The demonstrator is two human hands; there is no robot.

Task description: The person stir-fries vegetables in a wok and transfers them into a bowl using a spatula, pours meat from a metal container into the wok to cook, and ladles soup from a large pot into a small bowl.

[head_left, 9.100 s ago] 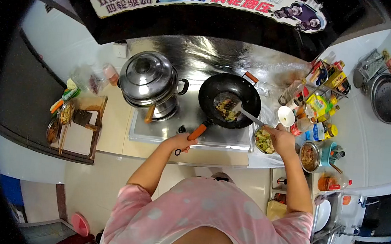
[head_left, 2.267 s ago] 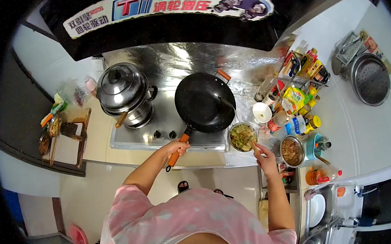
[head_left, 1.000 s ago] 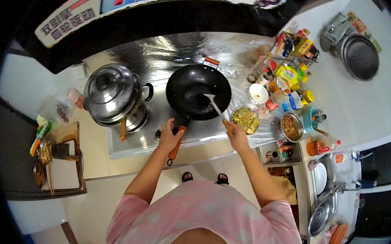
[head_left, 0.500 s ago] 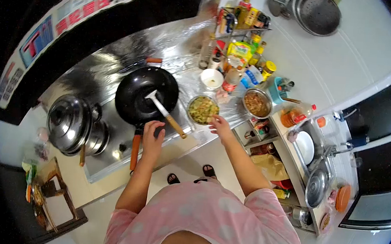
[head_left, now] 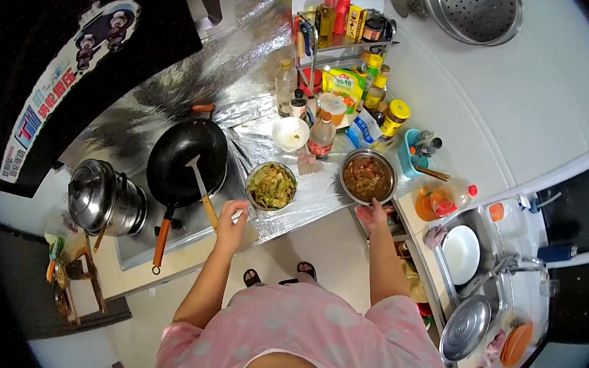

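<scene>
Head view: our left grip [head_left: 231,224] hangs half-open and empty, while our right grip [head_left: 376,219] touches the metal bowl [head_left: 388,185] at its near rim, closure unclear to us; one-sided lifting could tip it.

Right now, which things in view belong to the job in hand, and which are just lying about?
Likely in use: wok, spatula, vegetable bowl, steel bowl at the right hand.
Apparently just lying about: white basin, perforated pan, metal lid.
</scene>
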